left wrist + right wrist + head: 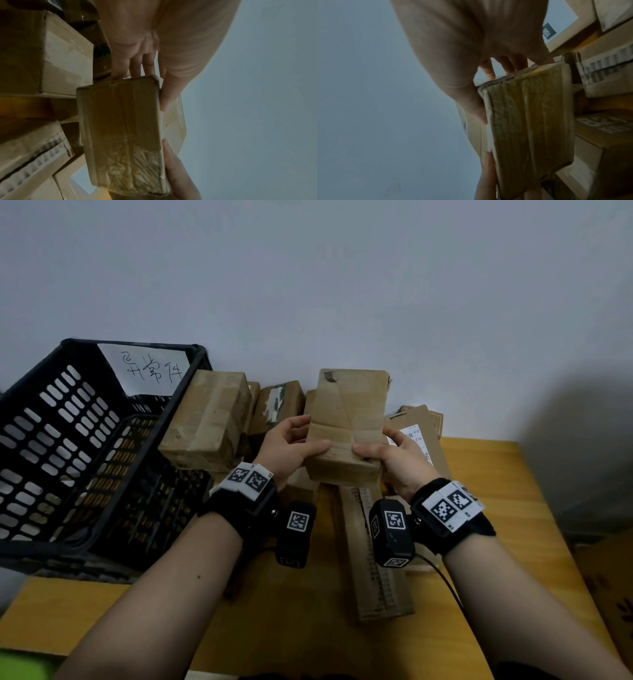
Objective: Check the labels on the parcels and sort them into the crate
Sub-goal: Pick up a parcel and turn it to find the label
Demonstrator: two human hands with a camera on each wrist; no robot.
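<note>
A black crate (85, 446) with a handwritten paper label is sitting left of the grip. The left hand (287, 448) and the right hand (397, 460) are each clasping a lower side of a taped cardboard parcel (349, 422), thumbs pressing its front, above other parcels (209, 422) lying on the wooden table (496, 508).

Your left hand (137, 44): you grip the small brown tape-wrapped cardboard parcel (123, 135) at its top end, fingers behind, thumb (171, 86) along the right edge.
Your right hand (178, 175): you hold the parcel's lower right edge.
Left of the parcel: pale cardboard box (67, 60); below it, torn corrugated cardboard box (34, 152).
Backdrop: plain grey-blue wall (257, 94).
</note>
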